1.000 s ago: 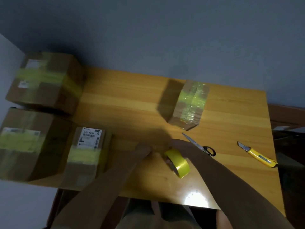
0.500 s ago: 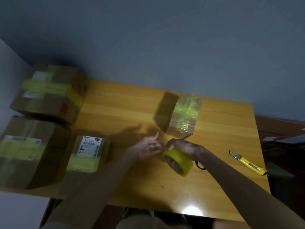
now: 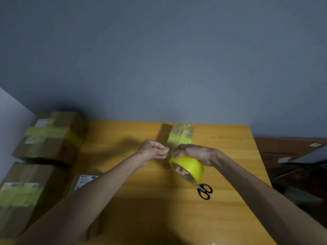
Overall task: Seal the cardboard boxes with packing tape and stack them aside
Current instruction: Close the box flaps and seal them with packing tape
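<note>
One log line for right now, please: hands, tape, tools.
right hand: grips tape roll | left hand: pinches its loose end | scissors: on table, untouched | small taped box: behind hands

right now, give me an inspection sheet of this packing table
surface: wooden table
job's things: yellow tape roll held above the table; small taped box behind the hands; far large box and near large box, both taped, at left; labelled box partly behind the left forearm
clutter: scissors lying on the table below the roll
grippers: right hand grips the roll, fingers through its core; left hand pinches at its loose end
cables: nothing seen
surroundings: grey wall; dark furniture at right
</note>
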